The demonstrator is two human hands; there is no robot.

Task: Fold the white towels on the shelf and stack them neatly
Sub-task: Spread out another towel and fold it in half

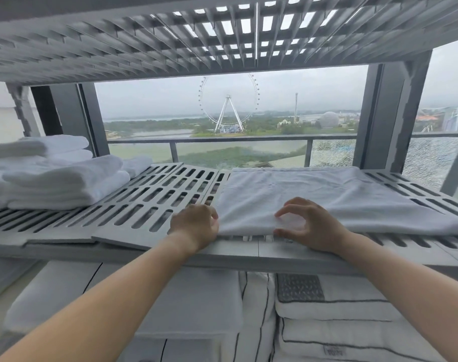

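A white towel [314, 194] lies flat, folded over, on the right half of the grey slotted shelf [144, 202]. My left hand [196, 224] rests at the towel's near left corner, fingers curled onto its edge. My right hand [308, 223] hovers over the towel's near edge, thumb and fingers apart in a pinch shape with fingertips touching the cloth. A stack of folded white towels [60, 181] sits on the shelf's left end, with more folded ones behind it [47, 146].
Another slotted shelf [170, 40] hangs close overhead. Grey uprights [395, 113] frame the back, with a window and balcony railing [248, 139] behind. Below the shelf lie folded white linens and pillows with dark piping [340, 309].
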